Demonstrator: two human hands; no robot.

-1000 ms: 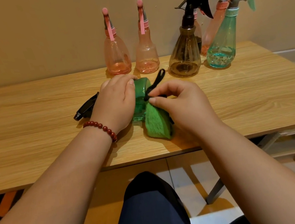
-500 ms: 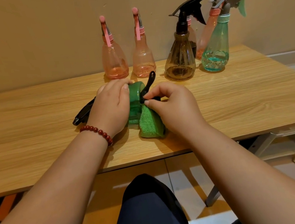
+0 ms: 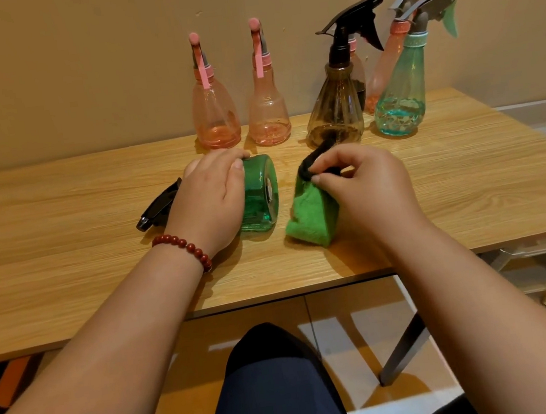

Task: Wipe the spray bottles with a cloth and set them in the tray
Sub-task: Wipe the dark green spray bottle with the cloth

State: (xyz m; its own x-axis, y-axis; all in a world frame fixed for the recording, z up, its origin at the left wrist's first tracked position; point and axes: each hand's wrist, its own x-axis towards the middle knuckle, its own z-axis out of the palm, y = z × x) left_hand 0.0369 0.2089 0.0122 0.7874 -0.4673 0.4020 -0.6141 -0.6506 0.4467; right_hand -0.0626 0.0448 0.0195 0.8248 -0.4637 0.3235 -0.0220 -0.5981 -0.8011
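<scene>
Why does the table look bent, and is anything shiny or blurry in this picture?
Head view: the wide lens bows the table edge and leans the teal bottle outward; warm light casts soft shadows under the left hand and right hand; small glints on the lying green bottle; everything slightly soft.

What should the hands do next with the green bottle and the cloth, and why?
Probably slide the green cloth over to the green bottle and rub its bottom. The right hand pinches the cloth beside the bottle, not touching it, while the left hand holds the bottle lying on its side on the table.
</scene>
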